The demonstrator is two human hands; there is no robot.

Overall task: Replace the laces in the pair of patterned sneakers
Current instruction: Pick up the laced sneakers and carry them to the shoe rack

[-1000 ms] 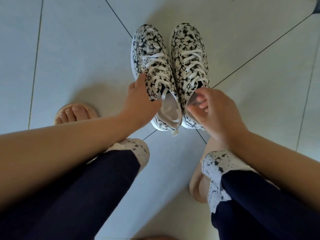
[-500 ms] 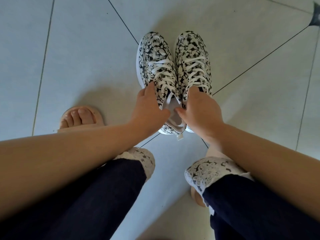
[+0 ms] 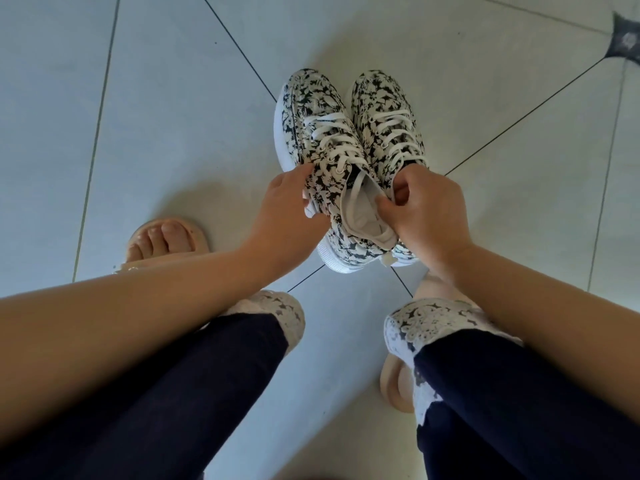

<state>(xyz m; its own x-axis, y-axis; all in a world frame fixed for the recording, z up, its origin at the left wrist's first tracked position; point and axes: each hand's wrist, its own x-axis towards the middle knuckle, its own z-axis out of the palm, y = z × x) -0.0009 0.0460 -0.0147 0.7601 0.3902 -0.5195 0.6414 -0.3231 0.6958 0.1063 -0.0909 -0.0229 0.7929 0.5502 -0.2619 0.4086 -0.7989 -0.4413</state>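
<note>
Two black-and-white floral sneakers with white laces lie side by side on the pale tiled floor, toes pointing away from me. The left sneaker (image 3: 317,133) is tilted, its heel raised; my left hand (image 3: 287,209) grips its outer side near the collar. My right hand (image 3: 424,209) pinches the inner collar edge of that sneaker, thumb inside the opening, and covers the heel of the right sneaker (image 3: 386,112). White laces (image 3: 332,140) are threaded through both shoes. A lace end runs down into the left sneaker's opening.
My knees in dark trousers with lace-trimmed cuffs (image 3: 277,313) fill the lower frame. My left foot in a beige sandal (image 3: 166,237) rests on the floor at left; the right sandal (image 3: 394,382) shows below my right cuff. A dark tile inset (image 3: 625,43) sits top right.
The left sneaker's heel has been lifted and tilted toward me. My right hand moved from the right sneaker's opening onto the left sneaker's collar.
</note>
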